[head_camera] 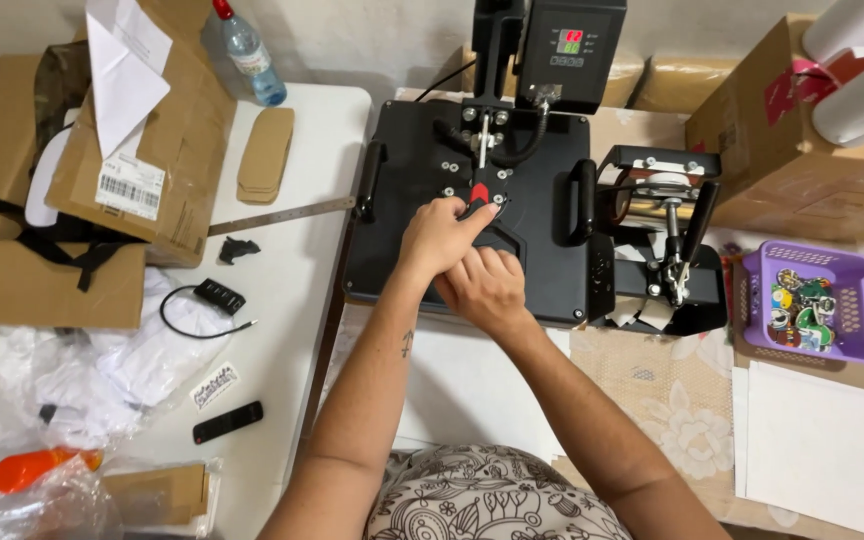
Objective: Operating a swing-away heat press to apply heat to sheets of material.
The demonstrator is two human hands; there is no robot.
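Heat press [422, 190], black, shut flat on the white table [292, 290]: my left hand [439, 237] closes on its red-tipped handle [478, 193] at the top plate's centre, and my right hand [487, 287], curled, lies just under the left, touching it. Right of the press I log a mug press [667, 240], then a purple basket [857, 300]; left of it, a steel ruler [282, 215] and cardboard boxes [167, 150].

I have just one view, from the head camera, looking steeply down and slightly forward over the person's own arms. It sits close: the black heat press [472, 200] fills the middle of frame, with the white table [282, 300] to its left and a purple basket [812, 300] at the right edge. The wall behind shows only as a thin strip along the top, I think.
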